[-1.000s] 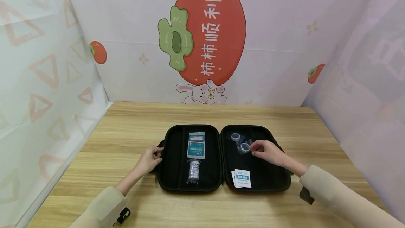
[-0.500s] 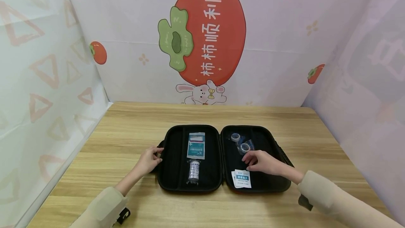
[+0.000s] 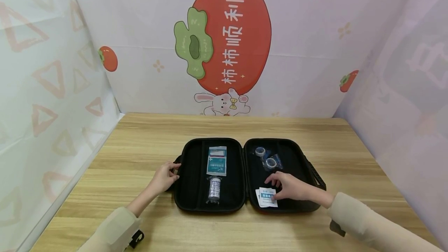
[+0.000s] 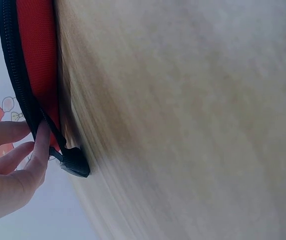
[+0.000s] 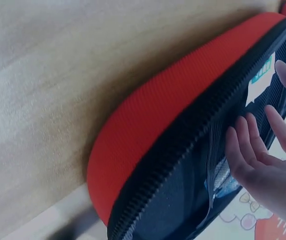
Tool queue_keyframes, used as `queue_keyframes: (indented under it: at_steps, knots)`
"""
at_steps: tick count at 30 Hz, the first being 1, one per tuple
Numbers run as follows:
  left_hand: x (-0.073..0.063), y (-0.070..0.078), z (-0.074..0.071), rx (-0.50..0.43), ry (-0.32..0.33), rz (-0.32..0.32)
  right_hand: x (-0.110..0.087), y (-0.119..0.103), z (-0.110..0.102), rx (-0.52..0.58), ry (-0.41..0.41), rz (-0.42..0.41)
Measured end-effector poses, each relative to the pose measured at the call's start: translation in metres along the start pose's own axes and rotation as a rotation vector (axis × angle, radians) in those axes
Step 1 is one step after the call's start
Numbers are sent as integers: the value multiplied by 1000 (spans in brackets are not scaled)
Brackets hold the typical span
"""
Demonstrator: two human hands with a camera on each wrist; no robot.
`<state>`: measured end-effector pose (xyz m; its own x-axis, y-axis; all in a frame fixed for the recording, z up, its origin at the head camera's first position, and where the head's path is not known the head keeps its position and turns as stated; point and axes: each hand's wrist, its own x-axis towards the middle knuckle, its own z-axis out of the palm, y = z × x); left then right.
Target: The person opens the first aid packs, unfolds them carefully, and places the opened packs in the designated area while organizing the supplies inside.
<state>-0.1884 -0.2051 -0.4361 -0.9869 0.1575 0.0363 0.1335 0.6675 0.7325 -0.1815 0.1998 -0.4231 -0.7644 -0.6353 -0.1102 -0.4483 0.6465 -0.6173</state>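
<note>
An open black-lined case (image 3: 189, 174), red outside, lies flat on the table. My left hand (image 3: 164, 176) pinches its left rim; in the left wrist view, fingers (image 4: 42, 145) grip the zipped edge beside a black strap. My right hand (image 3: 294, 187) is over the right half, thumb near the white alcohol pad packets (image 3: 266, 196). In the right wrist view its fingers are spread, with nothing between them. Behind that hand lie two bagged tape rolls (image 3: 271, 163). The left half holds a teal-and-white packet (image 3: 217, 161) and a wrapped white roll (image 3: 215, 189), perhaps a bandage.
The wooden table (image 3: 147, 135) extends around the case. A printed cloth backdrop (image 3: 301, 61) stands behind it, with cloth walls at left and right. The case's raised red side (image 5: 147, 120) curves beneath the right hand.
My right hand has moved from the tape rolls toward the front, down to the alcohol pad packets. The left hand stays on the case's rim.
</note>
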Motion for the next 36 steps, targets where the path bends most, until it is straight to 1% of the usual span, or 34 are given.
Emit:
queue_keyframes:
  at_steps: [6, 12, 15, 16, 19, 22, 23, 26, 31, 36]
  knots:
    - [0, 0, 0, -4, -2, -8, 0, -2, 5, -17, -19, -12]
    - [1, 1, -1, -2, -2, -1, 1, 0, 9, -36, -28, 11]
    - [1, 0, -1, 0, -3, -2, -1, -1, 10, -33, -20, -6]
    - [1, 0, -1, 0, -4, -1, -1, -1, 10, -43, -13, -34]
    - [1, 0, -1, -2, -4, -1, -2, -3, 10, -50, -1, -53]
    - [1, 0, -1, -3, -4, 0, -2, -3, 11, -66, -2, -36]
    - [1, -1, -1, -1, -4, 0, -2, -4, 11, -64, -5, -10]
    - [1, -2, 0, 4, -2, 2, -2, -6, 12, -91, 5, 10]
    - [1, -3, 1, 9, 8, 8, -4, -7, 14, -114, 48, -2]
    - [1, -3, 1, 6, 12, 7, -4, -6, 15, -122, 71, -15]
